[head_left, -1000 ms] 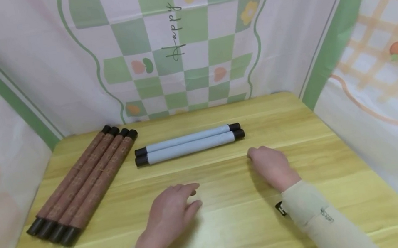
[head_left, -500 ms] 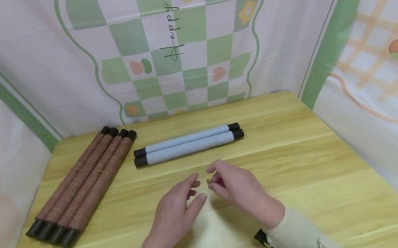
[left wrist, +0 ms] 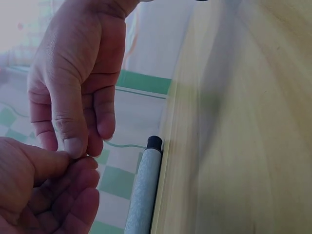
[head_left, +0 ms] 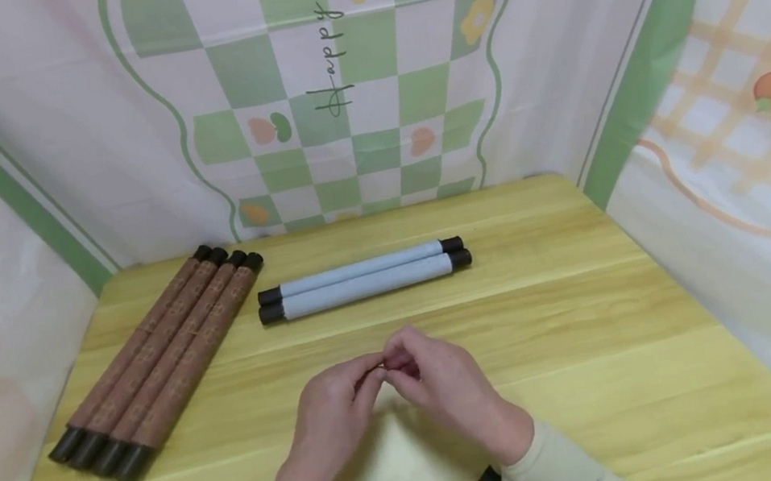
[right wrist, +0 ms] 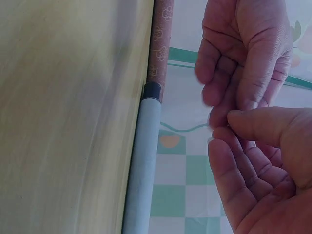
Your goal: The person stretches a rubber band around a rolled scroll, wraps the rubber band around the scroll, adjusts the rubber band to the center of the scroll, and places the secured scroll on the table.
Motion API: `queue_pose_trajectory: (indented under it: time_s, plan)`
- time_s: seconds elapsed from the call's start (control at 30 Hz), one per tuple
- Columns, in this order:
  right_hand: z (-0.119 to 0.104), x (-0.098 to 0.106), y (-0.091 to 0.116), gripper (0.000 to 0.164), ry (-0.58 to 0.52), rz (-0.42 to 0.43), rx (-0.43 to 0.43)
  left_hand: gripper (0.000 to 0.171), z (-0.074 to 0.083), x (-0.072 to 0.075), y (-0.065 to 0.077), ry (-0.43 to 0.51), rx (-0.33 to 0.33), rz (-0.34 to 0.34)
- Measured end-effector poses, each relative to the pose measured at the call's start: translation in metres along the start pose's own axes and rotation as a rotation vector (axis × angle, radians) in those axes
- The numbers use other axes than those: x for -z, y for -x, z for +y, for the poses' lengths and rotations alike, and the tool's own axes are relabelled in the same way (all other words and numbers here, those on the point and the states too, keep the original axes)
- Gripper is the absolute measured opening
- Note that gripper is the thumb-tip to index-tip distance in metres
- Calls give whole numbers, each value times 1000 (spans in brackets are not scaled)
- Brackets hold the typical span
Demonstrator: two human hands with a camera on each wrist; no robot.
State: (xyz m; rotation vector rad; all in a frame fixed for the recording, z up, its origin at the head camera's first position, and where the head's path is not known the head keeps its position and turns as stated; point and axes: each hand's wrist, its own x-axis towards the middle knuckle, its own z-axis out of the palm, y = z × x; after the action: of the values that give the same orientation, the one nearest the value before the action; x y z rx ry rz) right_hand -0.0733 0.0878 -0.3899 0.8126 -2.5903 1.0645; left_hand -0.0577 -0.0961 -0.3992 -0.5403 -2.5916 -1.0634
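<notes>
In the head view my left hand (head_left: 324, 415) and right hand (head_left: 452, 386) meet above the middle of the table, thumbs and forefingers together at the tips. A small yellowish thing, seen half a second ago in the right fingers, is now hidden between the fingertips. Both wrist views show the pinch close up: left hand (left wrist: 29, 180) with right hand (left wrist: 78, 73), and right hand (right wrist: 273, 170) with left hand (right wrist: 248, 48). Beyond the hands, two light blue scrolls (head_left: 365, 285) with black ends lie side by side, touched by neither hand.
Several brown patterned scrolls (head_left: 163, 359) with black ends lie slanted in a row on the left of the wooden table (head_left: 629, 371). A checked cloth (head_left: 376, 112) hangs behind the table's far edge, with more cloth at both sides.
My right hand has come in from the right, first showing a small yellowish thing in its fingers, and now meets the left. The left thumb and forefinger have closed together. The scrolls stay put.
</notes>
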Motion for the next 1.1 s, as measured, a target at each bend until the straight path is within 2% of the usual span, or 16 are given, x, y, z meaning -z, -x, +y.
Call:
queue_pose_trajectory:
  time_s: [0.13, 0.27, 0.43, 0.6, 0.73, 0.83, 1.0, 1.1]
  plan:
    - [-1, 1, 0, 21, -16, 2, -39, 13, -2, 1, 0, 12, -10, 50]
    - [-2, 4, 0, 17, -76, 14, -137, 8, -4, 1, -1, 25, -13, 110]
    - [-4, 7, -2, 19, -171, 30, -233, 8, -4, 2, -1, 96, 63, 108]
    - [-2, 6, -3, 22, -148, 3, -194, 6, 0, 2, -3, 278, 164, 61]
    - [-1, 3, -2, 18, -123, -23, -137, 4, 4, 3, -6, 375, 188, 63]
    - [-1, 3, -2, 14, -127, -12, -147, 6, 5, 4, -7, 378, 210, 67]
    - [-2, 7, -4, 8, -223, -19, -279, 17, 4, 5, -7, 280, 199, 47]
    - [-2, 9, -5, 5, -298, -24, -328, 15, 2, 6, -6, 228, 178, 33]
